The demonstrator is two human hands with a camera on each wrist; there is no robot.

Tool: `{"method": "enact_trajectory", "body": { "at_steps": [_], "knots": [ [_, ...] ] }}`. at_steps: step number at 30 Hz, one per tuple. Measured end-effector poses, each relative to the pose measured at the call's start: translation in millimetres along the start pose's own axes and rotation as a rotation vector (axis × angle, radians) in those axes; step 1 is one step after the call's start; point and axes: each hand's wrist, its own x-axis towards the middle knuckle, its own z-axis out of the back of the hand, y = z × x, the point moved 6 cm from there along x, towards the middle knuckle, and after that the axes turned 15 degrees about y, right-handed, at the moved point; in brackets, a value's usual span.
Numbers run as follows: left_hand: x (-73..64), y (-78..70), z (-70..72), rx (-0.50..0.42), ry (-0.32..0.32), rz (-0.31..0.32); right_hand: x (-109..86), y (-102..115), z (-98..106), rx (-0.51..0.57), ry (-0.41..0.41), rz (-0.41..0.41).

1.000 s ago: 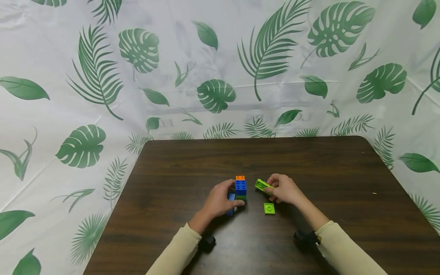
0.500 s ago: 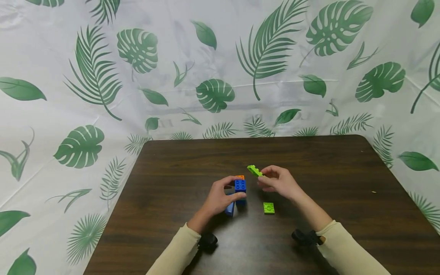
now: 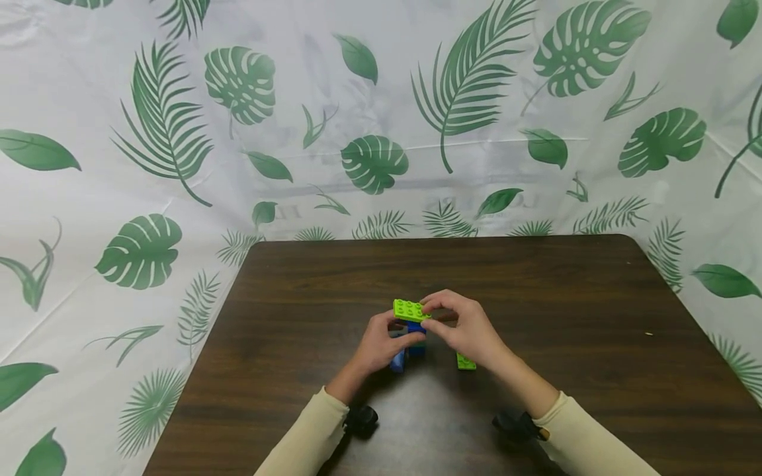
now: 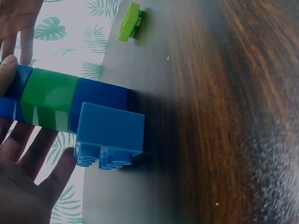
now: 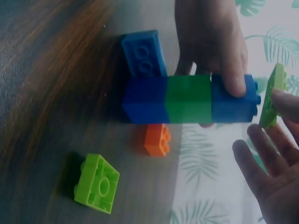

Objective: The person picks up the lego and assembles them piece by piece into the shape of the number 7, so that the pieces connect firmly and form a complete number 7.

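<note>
An upright stack of toy bricks, with a dark blue brick [image 5: 145, 99] at the bottom, a green brick [image 5: 189, 95] in the middle and a blue brick [image 5: 226, 112] on top, stands on the table. My left hand [image 3: 381, 344] grips it near the top, thumb on the upper blue brick. Just above the stack, my right hand [image 3: 470, 330] pinches a lime green plate [image 3: 408, 309], studs upward. The right wrist view shows a small gap between this plate and the top studs.
Close beside the stack, a lighter blue brick [image 4: 112, 126] lies on its side. An orange brick [image 5: 155, 140] is on the stack's far side, hidden in the head view. A square lime green plate [image 5: 98, 184] lies to the right on the brown table [image 3: 571, 297].
My right hand has lifted the lime green plate from the right, brought it left over the stack and turned its studs up. The left hand has barely moved.
</note>
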Motion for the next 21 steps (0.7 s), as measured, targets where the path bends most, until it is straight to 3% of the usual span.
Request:
{"method": "enact_trajectory", "body": {
  "at_steps": [5, 10, 18, 21],
  "knots": [
    [-2.9, -10.1, 0.4, -0.037, 0.003, -0.009, 1.3, 8.2, -8.3, -0.101, 0.014, 0.067],
    [-7.9, -28.7, 2.2, -0.057, 0.029, 0.005, 2.2, 9.4, -9.5, -0.152, 0.006, 0.055],
    [-7.6, -28.4, 1.7, -0.074, 0.038, -0.002, 2.1, 4.1, -9.6, -0.17, -0.008, 0.005],
    [-6.7, -28.1, 1.0, -0.068, 0.064, 0.022, 2.3, 3.6, -9.2, -0.181, -0.006, -0.003]
  ]
}}
